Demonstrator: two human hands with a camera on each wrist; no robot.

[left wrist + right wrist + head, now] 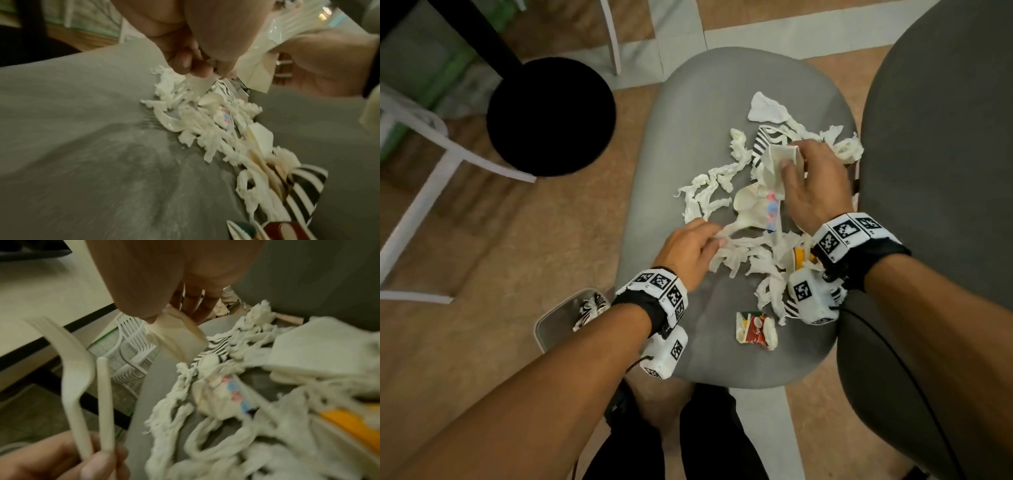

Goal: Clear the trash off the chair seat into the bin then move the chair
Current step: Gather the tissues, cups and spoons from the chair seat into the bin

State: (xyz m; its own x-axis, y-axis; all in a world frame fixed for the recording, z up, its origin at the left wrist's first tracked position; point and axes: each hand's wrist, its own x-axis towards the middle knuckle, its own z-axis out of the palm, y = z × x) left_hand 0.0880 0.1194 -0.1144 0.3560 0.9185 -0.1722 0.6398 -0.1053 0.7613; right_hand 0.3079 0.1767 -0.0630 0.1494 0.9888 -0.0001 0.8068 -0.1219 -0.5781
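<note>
Shredded white tissue [709,195], striped paper cups [762,142] and a red carton [755,330] litter the grey chair seat [688,120]. My left hand [688,246] hovers over the seat's left side and pinches a white plastic fork [76,373] and a white stick [104,402] together. Its fingertips [195,68] close on the fork's handle. My right hand [815,185] is over the far right of the pile and grips a crumpled white paper cup [779,157], held between thumb and fingers [176,339].
A small grey bin [551,329] with striped paper in it stands on the floor left of the seat's near corner. The dark chair back [941,137] rises on the right. A black round stool [551,116] and a white chair frame [424,192] stand to the left.
</note>
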